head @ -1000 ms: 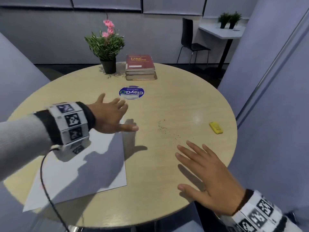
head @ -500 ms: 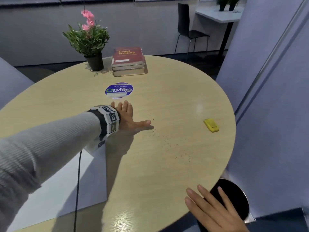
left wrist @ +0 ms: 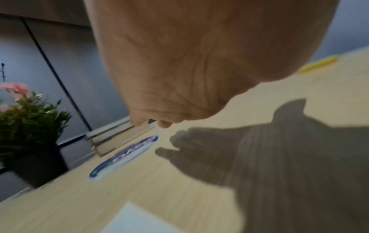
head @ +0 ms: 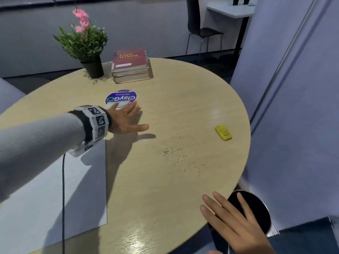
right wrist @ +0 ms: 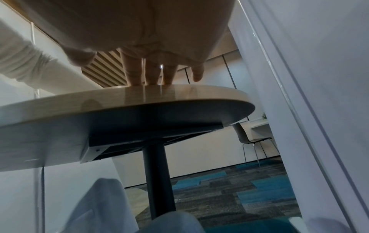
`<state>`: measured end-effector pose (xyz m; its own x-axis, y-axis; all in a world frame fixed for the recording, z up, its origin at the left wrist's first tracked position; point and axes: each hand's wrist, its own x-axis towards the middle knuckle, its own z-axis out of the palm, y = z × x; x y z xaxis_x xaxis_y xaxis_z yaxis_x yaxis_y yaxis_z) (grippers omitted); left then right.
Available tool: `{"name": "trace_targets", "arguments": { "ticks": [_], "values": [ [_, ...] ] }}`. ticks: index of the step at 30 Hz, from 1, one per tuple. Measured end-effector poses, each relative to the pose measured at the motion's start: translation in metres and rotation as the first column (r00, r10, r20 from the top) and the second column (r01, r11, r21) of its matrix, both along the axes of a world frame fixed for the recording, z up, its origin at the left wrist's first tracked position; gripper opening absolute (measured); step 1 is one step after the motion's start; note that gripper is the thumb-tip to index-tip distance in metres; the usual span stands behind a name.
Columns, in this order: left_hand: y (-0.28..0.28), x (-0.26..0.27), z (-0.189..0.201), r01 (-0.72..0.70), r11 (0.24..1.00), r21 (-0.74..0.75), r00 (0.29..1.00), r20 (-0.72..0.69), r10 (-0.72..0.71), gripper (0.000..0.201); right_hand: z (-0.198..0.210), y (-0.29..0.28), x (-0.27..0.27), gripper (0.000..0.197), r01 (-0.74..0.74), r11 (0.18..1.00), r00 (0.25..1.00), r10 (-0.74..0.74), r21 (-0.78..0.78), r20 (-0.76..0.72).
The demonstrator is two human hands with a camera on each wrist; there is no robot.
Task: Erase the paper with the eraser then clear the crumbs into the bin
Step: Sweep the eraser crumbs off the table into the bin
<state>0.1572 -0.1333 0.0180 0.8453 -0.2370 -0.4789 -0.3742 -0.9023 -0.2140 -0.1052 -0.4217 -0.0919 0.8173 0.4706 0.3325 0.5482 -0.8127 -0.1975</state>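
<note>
Dark eraser crumbs (head: 176, 153) lie scattered on the round wooden table (head: 183, 99), right of centre. The yellow eraser (head: 223, 132) rests near the right rim and shows blurred in the left wrist view (left wrist: 317, 65). A white sheet of paper (head: 55, 195) lies at the near left. My left hand (head: 126, 119) hovers flat and open over the table, left of the crumbs. My right hand (head: 233, 215) is spread open at the near right edge, above a black round bin (head: 256, 209) beside the table. In the right wrist view its fingertips (right wrist: 151, 78) reach over the table edge (right wrist: 179, 97).
A potted plant with pink flowers (head: 84, 43) and a stack of books (head: 131, 66) stand at the far side. A round blue sticker (head: 121, 99) lies just beyond my left hand. A grey partition (head: 293, 107) rises close on the right.
My left hand has moved off the paper, forward and right toward the crumbs. My right hand has drawn back to the near edge over the bin, which has come into view.
</note>
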Motion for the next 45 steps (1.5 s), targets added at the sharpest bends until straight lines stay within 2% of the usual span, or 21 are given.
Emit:
{"name": "trace_targets", "arguments": {
  "ticks": [3,7,10,12,13,15,18,20,24,30,32,34,36,38,41,45],
  "values": [
    [-0.009,0.006,-0.014,0.015,1.000,0.011,0.999,-0.033,-0.015,0.146,-0.005,0.001,0.000,0.062,0.011,1.000,0.999,-0.010,0.024,-0.038],
    [-0.040,-0.022,-0.026,0.209,0.976,-0.059,0.975,-0.070,-0.213,0.148,-0.009,0.003,-0.001,0.061,0.026,0.996,0.999,-0.022,0.081,-0.047],
    [-0.058,-0.066,-0.030,0.424,0.900,-0.100,0.894,-0.109,-0.434,0.143,-0.011,0.004,-0.001,0.063,0.023,0.996,0.998,-0.018,0.092,-0.053],
    [-0.062,-0.081,-0.026,0.505,0.855,-0.122,0.842,-0.147,-0.519,0.140,-0.012,0.003,-0.001,0.065,0.015,0.996,0.998,-0.010,0.087,-0.058],
    [-0.061,-0.079,-0.020,0.501,0.855,-0.136,0.842,-0.153,-0.518,0.139,-0.013,0.003,-0.001,0.066,0.008,0.996,0.998,-0.003,0.087,-0.061],
    [-0.050,-0.057,-0.008,0.422,0.897,-0.128,0.893,-0.112,-0.436,0.137,-0.013,0.001,0.001,0.066,-0.003,0.996,0.998,0.008,0.093,-0.058],
    [-0.026,-0.019,0.002,0.256,0.967,0.002,0.966,-0.048,-0.256,0.142,-0.013,-0.001,0.002,0.065,-0.023,0.995,0.997,0.030,0.101,-0.071],
    [-0.024,-0.010,-0.005,0.231,0.969,0.084,0.972,-0.064,-0.226,0.144,-0.013,-0.001,0.002,0.066,-0.023,0.992,0.995,0.034,0.124,-0.089],
    [-0.055,-0.026,-0.023,0.335,0.942,0.025,0.936,-0.120,-0.330,0.141,-0.014,0.002,0.000,0.069,-0.013,0.980,0.995,0.031,0.196,-0.090],
    [-0.090,-0.077,-0.022,0.588,0.804,-0.089,0.787,-0.167,-0.594,0.133,-0.014,0.001,-0.002,0.069,-0.012,0.967,0.996,0.034,0.255,-0.081],
    [-0.083,-0.075,-0.011,0.553,0.827,-0.102,0.812,-0.160,-0.562,0.129,-0.015,0.000,-0.002,0.070,-0.016,0.964,0.996,0.037,0.264,-0.076],
    [-0.064,-0.063,-0.002,0.439,0.897,-0.040,0.890,-0.119,-0.441,0.125,-0.015,-0.001,-0.003,0.070,-0.016,0.959,0.996,0.041,0.283,-0.081],
    [-0.042,-0.055,-0.001,0.311,0.947,0.076,0.948,-0.092,-0.304,0.134,-0.017,-0.001,-0.002,0.069,-0.018,0.954,0.995,0.048,0.300,-0.092],
    [-0.030,-0.058,-0.006,0.245,0.956,0.159,0.966,-0.123,-0.227,0.142,-0.017,-0.001,-0.002,0.068,-0.020,0.948,0.993,0.054,0.317,-0.101],
    [-0.044,-0.080,-0.015,0.313,0.945,0.098,0.940,-0.172,-0.294,0.141,-0.018,0.000,-0.001,0.067,-0.015,0.941,0.994,0.052,0.338,-0.101],
    [-0.075,-0.112,-0.019,0.460,0.887,-0.033,0.859,-0.235,-0.454,0.129,-0.018,-0.001,-0.003,0.067,-0.013,0.944,0.992,0.053,0.331,-0.113]
  ]
}}
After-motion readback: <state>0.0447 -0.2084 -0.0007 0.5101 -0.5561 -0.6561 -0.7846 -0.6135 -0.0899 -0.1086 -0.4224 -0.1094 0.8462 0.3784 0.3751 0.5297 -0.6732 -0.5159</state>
